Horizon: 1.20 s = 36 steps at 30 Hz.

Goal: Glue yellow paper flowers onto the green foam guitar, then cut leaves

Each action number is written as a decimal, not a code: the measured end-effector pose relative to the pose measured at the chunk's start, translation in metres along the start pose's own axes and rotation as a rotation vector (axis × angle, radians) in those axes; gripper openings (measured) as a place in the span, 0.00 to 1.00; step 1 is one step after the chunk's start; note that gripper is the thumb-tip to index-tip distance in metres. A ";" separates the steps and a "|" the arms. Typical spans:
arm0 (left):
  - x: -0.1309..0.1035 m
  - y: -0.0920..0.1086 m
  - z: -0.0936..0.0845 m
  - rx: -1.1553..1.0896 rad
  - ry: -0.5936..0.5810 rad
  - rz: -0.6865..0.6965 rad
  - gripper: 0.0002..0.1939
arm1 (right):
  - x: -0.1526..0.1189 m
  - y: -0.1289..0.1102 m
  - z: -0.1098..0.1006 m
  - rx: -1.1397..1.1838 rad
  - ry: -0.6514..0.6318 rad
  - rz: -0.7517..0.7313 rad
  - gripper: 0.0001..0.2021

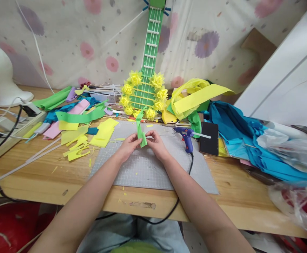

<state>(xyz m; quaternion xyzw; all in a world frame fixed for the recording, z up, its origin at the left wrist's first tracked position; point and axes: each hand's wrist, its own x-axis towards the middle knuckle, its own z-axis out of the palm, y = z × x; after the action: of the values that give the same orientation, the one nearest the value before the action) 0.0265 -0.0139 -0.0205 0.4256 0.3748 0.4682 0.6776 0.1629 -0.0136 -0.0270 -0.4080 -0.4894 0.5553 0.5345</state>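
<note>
A narrow strip of green crepe paper point(140, 129) is held up between my two hands over the grey cutting mat point(142, 172). My left hand point(129, 146) pinches its lower end from the left. From the other side, the fingers of my right hand point(155, 143) close on the same folded end. The strip's free end stands up and overlaps the view of a green paper guitar point(147, 89) behind it. Yellow paper flowers point(158, 80) ring the guitar's body, and white strings run up its neck.
A purple glue gun point(186, 137) lies right of my hands, beside a black phone point(209, 138); its cord crosses the mat. Yellow paper scraps point(104, 131) are spread at left. Blue crepe paper point(229, 123) is heaped at right. A power strip point(13, 135) sits far left.
</note>
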 end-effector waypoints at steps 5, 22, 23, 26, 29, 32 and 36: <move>0.001 0.002 0.000 -0.022 0.072 0.071 0.17 | 0.004 0.004 -0.004 -0.118 0.067 -0.073 0.15; 0.001 0.004 -0.003 0.066 0.213 -0.028 0.24 | 0.005 0.006 -0.006 -0.117 0.105 0.026 0.15; 0.000 0.004 -0.004 0.057 0.215 -0.035 0.23 | 0.005 0.006 -0.007 -0.120 0.112 0.024 0.15; 0.000 0.005 -0.004 0.065 0.237 -0.043 0.22 | 0.006 0.006 -0.008 -0.128 0.121 0.020 0.16; 0.000 0.005 -0.004 0.091 0.252 -0.037 0.21 | 0.006 0.008 -0.008 -0.129 0.116 0.010 0.16; -0.001 0.006 -0.003 0.108 0.263 -0.053 0.21 | 0.007 0.009 -0.007 -0.128 0.114 0.006 0.16; -0.001 0.007 -0.001 0.135 0.286 -0.046 0.21 | 0.007 0.011 -0.007 -0.152 0.091 0.016 0.17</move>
<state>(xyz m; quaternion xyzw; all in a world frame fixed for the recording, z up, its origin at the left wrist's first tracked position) 0.0229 -0.0132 -0.0138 0.3904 0.5078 0.4822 0.5976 0.1668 -0.0058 -0.0383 -0.4761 -0.5019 0.5016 0.5195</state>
